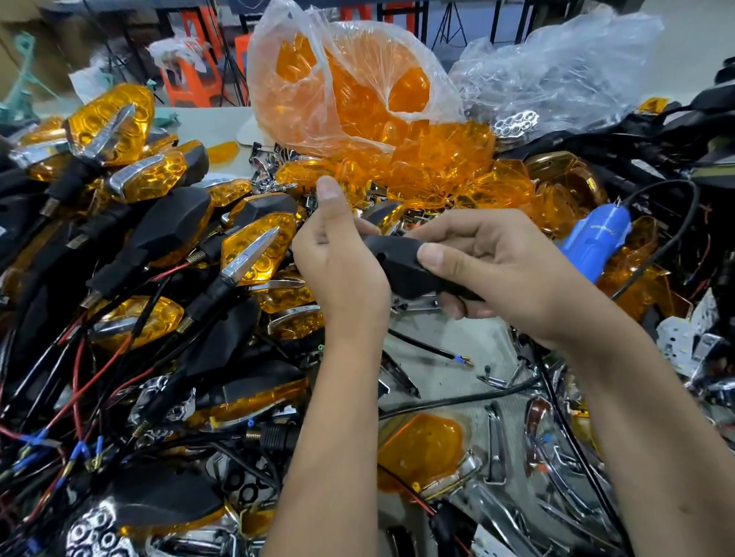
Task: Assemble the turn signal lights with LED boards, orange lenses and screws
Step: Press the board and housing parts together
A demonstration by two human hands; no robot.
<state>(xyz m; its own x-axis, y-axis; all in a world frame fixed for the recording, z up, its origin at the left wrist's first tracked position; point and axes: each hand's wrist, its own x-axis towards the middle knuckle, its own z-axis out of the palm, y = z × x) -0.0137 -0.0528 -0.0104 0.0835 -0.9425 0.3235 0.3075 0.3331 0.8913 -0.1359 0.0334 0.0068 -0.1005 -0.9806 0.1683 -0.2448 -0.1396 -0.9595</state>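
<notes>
Both my hands hold one black turn signal housing (405, 263) above the middle of the table, its back toward me. My left hand (337, 259) grips its left end, thumb pointing up. My right hand (486, 263) wraps round its right part, thumb pressed on the black shell. The lens side of the housing is hidden from me. A clear plastic bag of loose orange lenses (350, 90) lies open behind my hands, with more lenses spilling out to the right (469, 177).
Finished signals with orange lenses and chrome trim (252, 251) pile up at the left among red and black wires. A blue electric screwdriver (593, 239) lies right of my right hand. Chrome trims, a loose orange lens (420, 451) and white LED boards (686, 337) scatter the lower right.
</notes>
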